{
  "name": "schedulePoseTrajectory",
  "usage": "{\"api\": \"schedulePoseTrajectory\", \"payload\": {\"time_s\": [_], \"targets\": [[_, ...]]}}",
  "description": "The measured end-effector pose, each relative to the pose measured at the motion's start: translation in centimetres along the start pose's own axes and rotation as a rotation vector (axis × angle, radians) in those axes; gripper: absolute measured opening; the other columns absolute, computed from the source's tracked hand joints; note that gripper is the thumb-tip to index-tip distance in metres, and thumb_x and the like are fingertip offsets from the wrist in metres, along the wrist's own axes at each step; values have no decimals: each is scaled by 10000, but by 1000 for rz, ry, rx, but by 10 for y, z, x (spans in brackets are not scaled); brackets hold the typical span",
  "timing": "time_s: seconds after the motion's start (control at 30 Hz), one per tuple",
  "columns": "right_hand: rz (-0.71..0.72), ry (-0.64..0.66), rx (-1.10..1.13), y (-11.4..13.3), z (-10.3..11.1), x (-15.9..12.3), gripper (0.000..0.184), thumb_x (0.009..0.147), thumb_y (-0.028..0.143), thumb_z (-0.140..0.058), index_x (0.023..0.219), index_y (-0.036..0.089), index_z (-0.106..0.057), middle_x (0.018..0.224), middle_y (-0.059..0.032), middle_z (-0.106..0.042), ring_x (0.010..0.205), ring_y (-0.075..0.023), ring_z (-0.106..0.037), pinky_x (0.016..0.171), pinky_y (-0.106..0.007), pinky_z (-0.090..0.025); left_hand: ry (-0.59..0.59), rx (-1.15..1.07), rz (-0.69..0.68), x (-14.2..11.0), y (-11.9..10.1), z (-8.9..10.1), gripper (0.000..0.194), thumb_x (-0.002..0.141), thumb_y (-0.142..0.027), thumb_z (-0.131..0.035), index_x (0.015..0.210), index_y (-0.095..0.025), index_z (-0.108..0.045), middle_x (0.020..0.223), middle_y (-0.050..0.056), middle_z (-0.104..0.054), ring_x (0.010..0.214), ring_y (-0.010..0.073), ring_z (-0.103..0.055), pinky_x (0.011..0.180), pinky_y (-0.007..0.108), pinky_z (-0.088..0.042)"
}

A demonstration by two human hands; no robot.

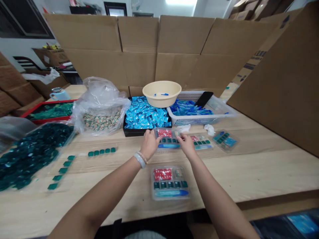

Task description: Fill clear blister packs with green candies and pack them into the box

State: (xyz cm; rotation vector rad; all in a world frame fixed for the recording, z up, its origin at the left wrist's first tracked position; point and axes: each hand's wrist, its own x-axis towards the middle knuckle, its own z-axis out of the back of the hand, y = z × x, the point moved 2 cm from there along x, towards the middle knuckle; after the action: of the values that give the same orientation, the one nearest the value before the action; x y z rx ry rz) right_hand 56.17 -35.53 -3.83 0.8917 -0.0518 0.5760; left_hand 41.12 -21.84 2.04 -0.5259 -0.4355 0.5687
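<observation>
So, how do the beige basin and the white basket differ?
The beige plastic basin is round with solid walls; the white plastic basket is rectangular with slotted walls. The basin holds only a few blue pieces, while the basket is heaped with blue packets. Both are plastic.

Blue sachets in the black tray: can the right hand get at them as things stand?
Probably yes: the low clear tray by the right hand is all that lies before the blue sachets.
</observation>
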Motion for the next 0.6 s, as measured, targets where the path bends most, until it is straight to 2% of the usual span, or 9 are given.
{"api": "schedulePoseTrajectory", "payload": {"time_s": [0.1, 0.23, 0.3, 0.4, 0.47, 0.53, 0.6], "targets": [[-39, -12, 159, -8, -7, -1, 480, 694, 497, -456, 947, 118, -611, 760, -79, -608, 675, -188, -534, 639, -312, -413, -97, -35, -56, -9, -9, -1, 346, 736, -293, -539, 1041, -139, -486, 956, 96, -480, 935, 213, -470, 829, 357, -381], [-95, -5, 341, -15, -9, -5, 482, 671, 489, -505, 993, 143, -601, 790, -65, -627, 720, -196, -547, 666, -320, -422, -112, -207, -61, -8, -16, -6, 353, 737, -242, -533, 1071, -157, -457, 991, 94, -475, 968, 212, -466, 852, 368, -375], [-120, -4, 383, -15, -7, -5, 472, 659, 487, -520, 979, 150, -609, 796, -62, -632, 737, -198, -549, 673, -325, -426, -64, -431, 15, -1, -17, -11, 407, 727, -204, -539, 1108, -152, -405, 994, 96, -498, 927, 196, -503, 812, 351, -408], [-172, -46, 409, -11, 1, -4, 467, 630, 487, -551, 941, 146, -622, 817, -63, -633, 760, -198, -551, 692, -329, -427, 76, -866, 269, 10, -15, -20, 482, 712, -157, -549, 1134, -141, -316, 913, 85, -552, 761, 154, -565, 678, 307, -462], [-213, -94, 435, -6, 11, 0, 476, 593, 479, -593, 928, 142, -621, 850, -64, -630, 781, -198, -552, 704, -325, -428, 144, -1101, 402, 17, -14, -22, 471, 702, -144, -565, 1106, -145, -323, 874, 72, -564, 696, 131, -571, 631, 285, -469], [-265, -135, 522, 4, 23, 5, 485, 568, 460, -625, 945, 154, -607, 894, -56, -625, 810, -196, -554, 707, -316, -433, 192, -1266, 437, 23, -14, -20, 454, 692, -140, -585, 1079, -157, -348, 868, 61, -568, 675, 115, -570, 621, 272, -470], [-333, -110, 694, 17, 37, 14, 470, 569, 429, -640, 965, 181, -588, 911, -39, -626, 820, -189, -563, 690, -303, -444, 230, -1368, 416, 29, -16, -14, 458, 684, -128, -594, 1074, -167, -358, 852, 46, -569, 668, 103, -564, 617, 260, -469]]}}
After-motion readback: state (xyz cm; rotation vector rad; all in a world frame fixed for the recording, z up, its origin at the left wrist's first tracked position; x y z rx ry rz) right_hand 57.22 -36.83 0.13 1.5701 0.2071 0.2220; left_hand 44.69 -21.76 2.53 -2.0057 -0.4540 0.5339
